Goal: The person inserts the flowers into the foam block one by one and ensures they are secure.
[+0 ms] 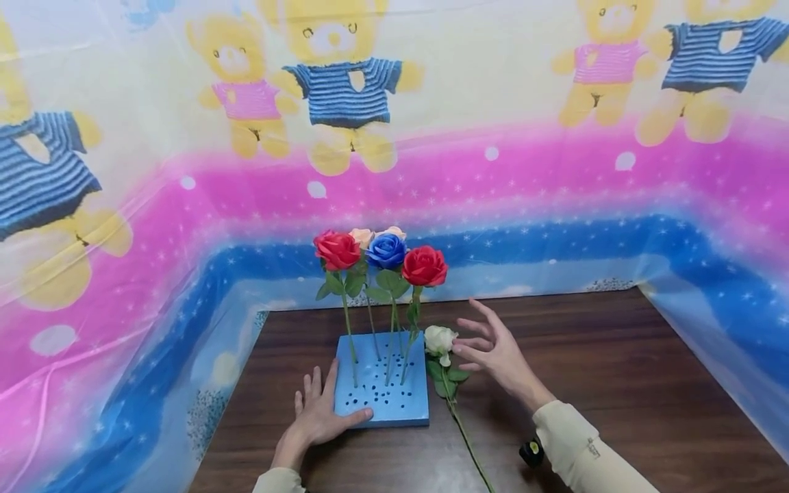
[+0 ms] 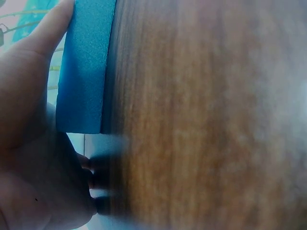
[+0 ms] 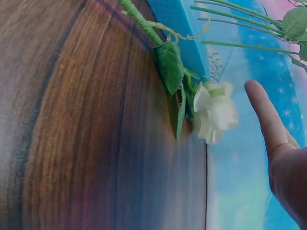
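A light blue block (image 1: 382, 404) with many small holes in its top stands on the table. Several roses rise from it, among them a red rose (image 1: 337, 250), a blue rose (image 1: 386, 250) and another red rose (image 1: 424, 266). My left hand (image 1: 319, 414) rests at the block's near left corner, thumb over the top, index finger along the left side, other fingers spread. To the block's right lies a white rose (image 1: 440, 341) with green leaves, its stem pointing toward me. My right hand (image 1: 502, 356) hovers beside its bloom, fingers apart, holding nothing. In the right wrist view, a gap separates the fingertip from the white rose (image 3: 216, 115).
The dark wooden table (image 1: 604, 370) reaches back to a cloth backdrop (image 1: 468, 164) printed with teddy bears. Near my right sleeve is a small black object (image 1: 530, 452), whose kind I cannot tell. Pale peach blooms (image 1: 361, 237) show behind the blue rose.
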Action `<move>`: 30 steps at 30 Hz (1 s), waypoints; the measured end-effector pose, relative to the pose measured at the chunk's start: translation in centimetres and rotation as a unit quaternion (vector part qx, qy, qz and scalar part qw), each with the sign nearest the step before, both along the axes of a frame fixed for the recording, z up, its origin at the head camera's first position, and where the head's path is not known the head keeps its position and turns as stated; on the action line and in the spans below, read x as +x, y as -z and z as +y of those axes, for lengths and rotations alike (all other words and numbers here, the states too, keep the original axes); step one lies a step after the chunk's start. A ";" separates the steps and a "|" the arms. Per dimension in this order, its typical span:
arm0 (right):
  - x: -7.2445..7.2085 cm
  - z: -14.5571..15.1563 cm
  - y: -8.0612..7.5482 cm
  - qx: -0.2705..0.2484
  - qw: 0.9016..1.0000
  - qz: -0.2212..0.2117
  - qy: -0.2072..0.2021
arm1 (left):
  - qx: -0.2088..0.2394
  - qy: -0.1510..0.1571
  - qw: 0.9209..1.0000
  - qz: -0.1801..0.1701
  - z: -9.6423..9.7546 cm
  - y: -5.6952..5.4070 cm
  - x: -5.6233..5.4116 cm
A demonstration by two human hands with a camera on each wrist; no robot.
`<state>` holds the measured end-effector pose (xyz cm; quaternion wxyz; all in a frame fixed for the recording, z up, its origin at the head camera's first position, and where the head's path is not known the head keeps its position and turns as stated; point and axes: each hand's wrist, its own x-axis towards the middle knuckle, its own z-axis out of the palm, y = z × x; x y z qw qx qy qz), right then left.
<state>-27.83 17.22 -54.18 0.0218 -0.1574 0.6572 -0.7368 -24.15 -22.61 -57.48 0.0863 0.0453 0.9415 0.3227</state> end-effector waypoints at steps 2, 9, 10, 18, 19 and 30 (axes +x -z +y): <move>0.2 0.1 0.2 0.004 1.000 -0.002 0.001 | 0.009 0.000 1.000 0.006 0.1 0.3 0.2; 0.1 0.2 0.1 0.003 1.000 -0.003 -0.002 | 0.020 0.004 1.000 0.016 0.1 0.3 -0.1; 0.0 0.2 0.1 0.001 1.000 -0.002 -0.002 | 0.018 0.005 1.000 0.014 0.1 0.1 -0.2; 0.2 0.4 0.3 0.002 1.000 -0.009 -0.010 | 0.006 0.002 1.000 0.012 -0.2 0.9 -0.1; 0.3 0.4 0.3 0.002 1.000 -0.011 -0.010 | 0.013 0.002 1.000 0.017 -0.2 1.0 -0.1; 0.9 0.8 0.7 0.025 0.998 -0.052 -0.020 | 0.011 0.008 1.000 0.019 -0.6 1.9 -0.7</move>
